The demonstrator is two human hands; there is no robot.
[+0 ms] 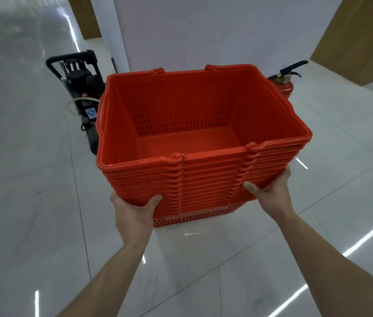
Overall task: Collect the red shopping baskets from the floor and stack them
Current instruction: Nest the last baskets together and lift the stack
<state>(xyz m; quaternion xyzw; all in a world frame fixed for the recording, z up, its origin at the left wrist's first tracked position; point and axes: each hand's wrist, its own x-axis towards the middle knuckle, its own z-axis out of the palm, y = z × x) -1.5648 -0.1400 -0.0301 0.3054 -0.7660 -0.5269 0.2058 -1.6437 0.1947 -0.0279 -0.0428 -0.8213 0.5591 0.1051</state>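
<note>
one view, head: a stack of red baskets (208, 179), many shells nested, the top one empty.
stack position: between the two hands, just ahead of both wrists; whether its base rests on the floor (43, 225) or hangs just clear, cannot tell.
left hand (133, 213): clamped on the near left lower corner, thumb pressed flat on the near face, fingers hidden round the side.
right hand (270, 193): clamped on the near right corner under the layered rims, thumb on the near face, fingers wrapped out of sight.
handles (215, 151): folded down along the rims, not used.
beyond the fingertips: fire extinguisher (284, 84) past the right hand, black machine (78, 88) past the left, both close behind the stack; white pillar (204, 30) further on.
weight, judged: each shell light, the nest as a whole fairly heavy and top-loaded.
stiffness, judged: rigid plastic, lattice walls may flex a little under a squeeze.
surface, judged: smooth and somewhat slippery; the rim ledges give the fingers a stop.
hold, judged: low at opposite corners under a rim, as now; pulling a top rim alone risks lifting only part of the nest.
</note>
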